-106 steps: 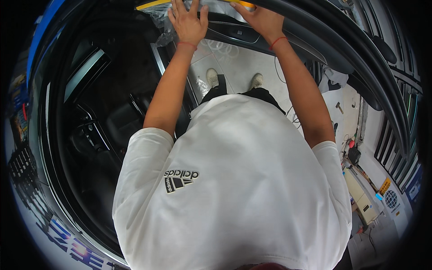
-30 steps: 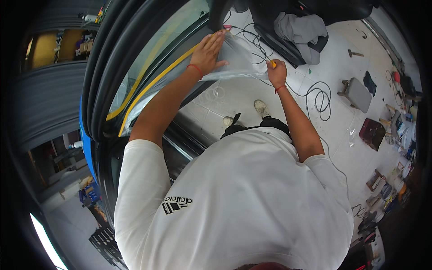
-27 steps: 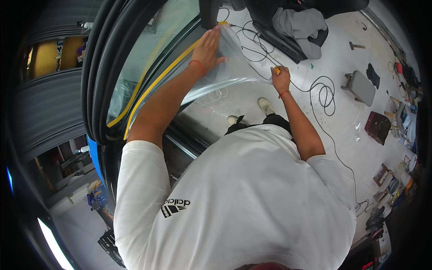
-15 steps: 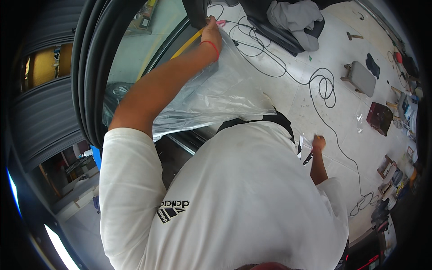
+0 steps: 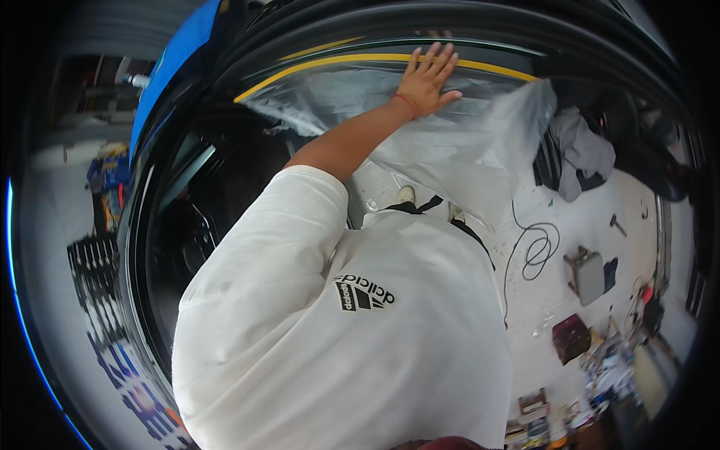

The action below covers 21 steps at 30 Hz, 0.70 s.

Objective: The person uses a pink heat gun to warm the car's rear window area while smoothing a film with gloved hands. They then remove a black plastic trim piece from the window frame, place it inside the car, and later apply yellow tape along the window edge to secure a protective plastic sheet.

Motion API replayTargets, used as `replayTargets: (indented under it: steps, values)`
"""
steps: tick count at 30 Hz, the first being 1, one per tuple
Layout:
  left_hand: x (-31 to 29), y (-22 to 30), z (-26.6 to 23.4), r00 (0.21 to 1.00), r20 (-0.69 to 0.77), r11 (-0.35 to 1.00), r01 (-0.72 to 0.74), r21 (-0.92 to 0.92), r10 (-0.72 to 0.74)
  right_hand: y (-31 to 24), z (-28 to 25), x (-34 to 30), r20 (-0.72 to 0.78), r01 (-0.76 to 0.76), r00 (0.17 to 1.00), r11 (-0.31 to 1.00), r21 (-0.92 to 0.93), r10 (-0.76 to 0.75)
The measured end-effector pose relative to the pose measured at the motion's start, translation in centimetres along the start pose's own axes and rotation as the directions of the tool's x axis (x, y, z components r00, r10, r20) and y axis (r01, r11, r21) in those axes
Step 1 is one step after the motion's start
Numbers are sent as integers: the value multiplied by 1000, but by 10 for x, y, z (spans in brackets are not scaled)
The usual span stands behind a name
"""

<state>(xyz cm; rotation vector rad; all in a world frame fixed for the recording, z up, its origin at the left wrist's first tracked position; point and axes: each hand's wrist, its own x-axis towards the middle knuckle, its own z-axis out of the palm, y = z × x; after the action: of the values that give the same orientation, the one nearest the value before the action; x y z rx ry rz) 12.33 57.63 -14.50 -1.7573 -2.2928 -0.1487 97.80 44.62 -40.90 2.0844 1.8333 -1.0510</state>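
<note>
My left hand (image 5: 427, 81) lies with spread fingers against the upper edge of a clear plastic sheet (image 5: 442, 146). The fingers cross a strip of yellow tape (image 5: 330, 63) that runs along the sheet's top edge. Behind the tape is the dark window (image 5: 487, 56) of a car door. From the tape the sheet hangs in loose folds, its free end drooping at the right. A red cord circles my left wrist. My right hand is out of view, beyond my white shirt.
Beside me on the left is the dark car interior (image 5: 184, 225). Across the pale floor lie a coiled black cable (image 5: 536, 251), a grey stool (image 5: 589, 274), a hammer (image 5: 618, 225) and a dark red box (image 5: 571, 339). A grey cloth (image 5: 581, 146) is draped at the right.
My view has swung toward the door and car interior. My left hand has gone from gripping the sheet's corner to lying flat on the taped edge. My right hand has left view.
</note>
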Motion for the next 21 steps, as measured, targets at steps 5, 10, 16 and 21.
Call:
replayTargets:
  steps: [5, 10, 16, 21]
  values:
    - [-124, -153, -25, 974, -70, 977, 214, -24, -215, -273, -37, 63, 206, 102, 952, 868, 486, -228]
    - [-278, -292, -32, 809, -73, 797, 587, 140, -583, -445, -121, 71, 346, 141, 892, 906, 399, -291]
    - [-363, -342, -49, -56, 99, -83, 952, -294, -994, -570, -93, 80, 404, 220, 837, 904, 367, -368]
    - [-333, -192, 52, 262, 832, -680, 483, -552, -489, -570, -21, 93, 596, -127, 751, 824, 553, -284]
